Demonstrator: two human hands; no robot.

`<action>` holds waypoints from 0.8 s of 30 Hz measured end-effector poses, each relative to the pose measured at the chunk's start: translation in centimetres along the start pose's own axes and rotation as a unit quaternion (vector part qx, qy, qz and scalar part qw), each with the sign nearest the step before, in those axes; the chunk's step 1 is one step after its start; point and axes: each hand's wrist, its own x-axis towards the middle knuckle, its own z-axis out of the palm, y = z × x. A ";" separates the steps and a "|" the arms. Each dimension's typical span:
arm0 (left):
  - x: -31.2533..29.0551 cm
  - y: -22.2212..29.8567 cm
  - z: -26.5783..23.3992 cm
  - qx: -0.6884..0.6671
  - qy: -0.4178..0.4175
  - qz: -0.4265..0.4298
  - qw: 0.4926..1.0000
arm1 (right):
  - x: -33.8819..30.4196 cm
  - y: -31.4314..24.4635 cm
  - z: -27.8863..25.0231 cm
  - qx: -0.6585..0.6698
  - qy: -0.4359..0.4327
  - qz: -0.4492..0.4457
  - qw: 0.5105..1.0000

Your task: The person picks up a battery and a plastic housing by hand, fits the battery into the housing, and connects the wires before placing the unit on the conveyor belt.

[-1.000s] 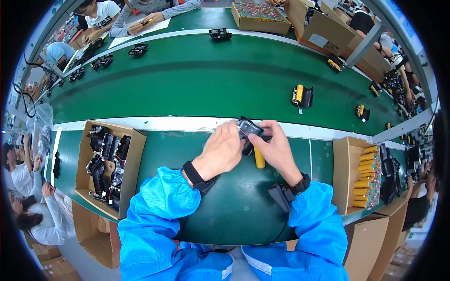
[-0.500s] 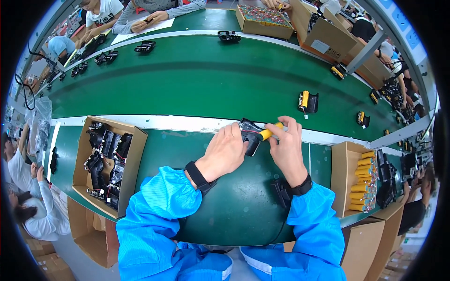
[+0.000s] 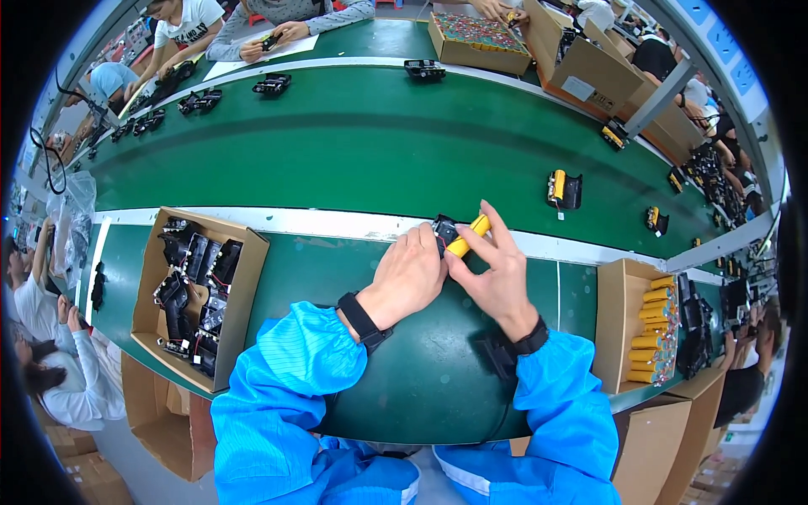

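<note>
Over the long white rail point(image 3: 337, 220), my left hand point(image 3: 411, 269) is clamped on one small black plastic housing point(image 3: 443, 229); my right hand point(image 3: 498, 273) pinches one yellow cylindrical battery point(image 3: 470, 236) beside it. On the rail's near side, the green benchtop point(image 3: 429, 383) gives me room between two open brown cardboard boxes point(image 3: 241, 316); across the rail, one black-and-yellow assembly point(image 3: 560, 187) sits nearest my right hand.

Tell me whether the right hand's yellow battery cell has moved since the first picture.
Yes, toward the picture's top: the yellow battery cell in the right hand showed below the white rail then, and now overlaps it in view.
</note>
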 end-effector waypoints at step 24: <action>-1.4 -1.7 -5.7 -0.036 -0.046 0.072 0.996 | 0.1 -2.1 3.4 0.010 0.027 0.005 1.000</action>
